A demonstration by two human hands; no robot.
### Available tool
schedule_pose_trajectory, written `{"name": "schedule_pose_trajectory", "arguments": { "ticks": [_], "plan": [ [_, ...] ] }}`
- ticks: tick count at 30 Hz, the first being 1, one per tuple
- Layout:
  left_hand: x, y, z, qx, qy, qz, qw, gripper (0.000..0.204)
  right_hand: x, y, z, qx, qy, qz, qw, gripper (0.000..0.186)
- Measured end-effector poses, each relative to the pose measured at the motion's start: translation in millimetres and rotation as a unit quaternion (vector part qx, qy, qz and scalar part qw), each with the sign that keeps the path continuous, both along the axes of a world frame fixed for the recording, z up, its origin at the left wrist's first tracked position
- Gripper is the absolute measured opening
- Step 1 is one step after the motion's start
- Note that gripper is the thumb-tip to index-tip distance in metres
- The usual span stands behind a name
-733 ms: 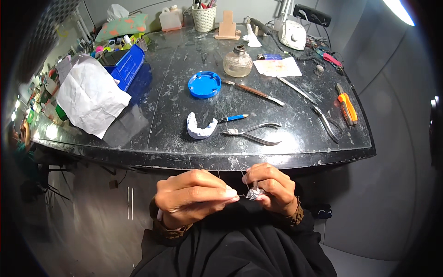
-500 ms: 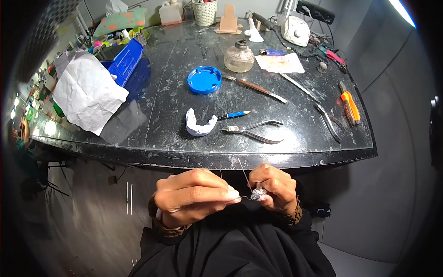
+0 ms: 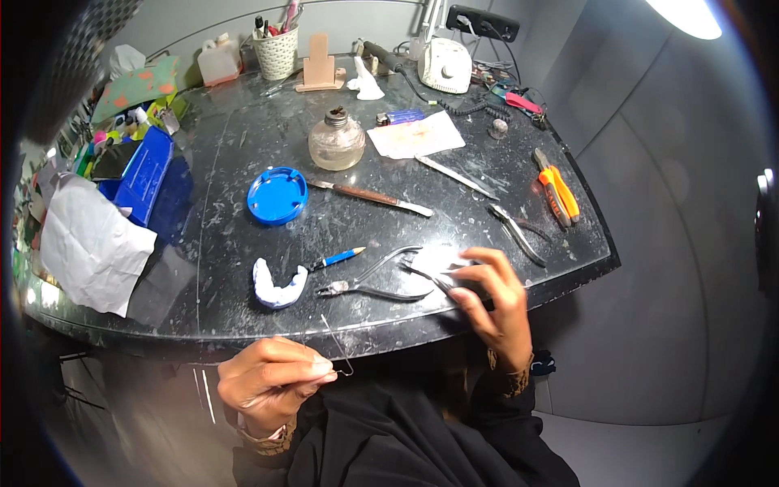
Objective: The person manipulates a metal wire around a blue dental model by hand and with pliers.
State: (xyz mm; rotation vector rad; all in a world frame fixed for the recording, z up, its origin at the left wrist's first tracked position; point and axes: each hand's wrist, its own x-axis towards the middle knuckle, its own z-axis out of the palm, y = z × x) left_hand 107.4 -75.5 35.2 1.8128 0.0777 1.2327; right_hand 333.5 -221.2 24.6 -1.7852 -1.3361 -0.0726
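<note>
My left hand (image 3: 272, 381) is closed in a pinch on a thin bent metal wire (image 3: 337, 337), just in front of the table's edge. The wire rises from the fingertips and has a small bend near them. My right hand (image 3: 495, 304) reaches over the front of the table with its fingers apart. Under its fingertips lies a metal tool with dark handles (image 3: 430, 274), partly lost in glare; whether the fingers touch it I cannot tell. Beside it rest slim metal pliers (image 3: 369, 288). A white dental arch model (image 3: 276, 294) and a short blue pencil (image 3: 339, 257) lie to their left.
On the black table (image 3: 219, 243) are a blue round lid (image 3: 277, 196), a glass spirit burner (image 3: 337, 146), a wooden-handled knife (image 3: 373, 197), orange-handled pliers (image 3: 558, 195) and other pliers (image 3: 519, 235). Crumpled paper (image 3: 93, 247) and a blue bin (image 3: 146, 178) stand left.
My right hand has left the wire, moved up and right onto the table and spread its fingers, with the metal tool now beneath it. My left hand keeps the wire. The view has shifted.
</note>
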Motion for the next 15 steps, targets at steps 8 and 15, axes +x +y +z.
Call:
{"name": "schedule_pose_trajectory", "arguments": {
  "ticks": [8, 15],
  "plan": [
    [14, 9, 5, -0.032, -0.008, -0.046, 0.998, 0.013, 76, -19, 11, -0.162, -0.168, -0.174, 0.957, 0.013],
    [24, 5, 15, -0.050, -0.029, -0.110, 0.992, 0.022, 25, -21, 18, 0.094, 0.025, -0.006, 0.995, 0.016]
  ]
}}
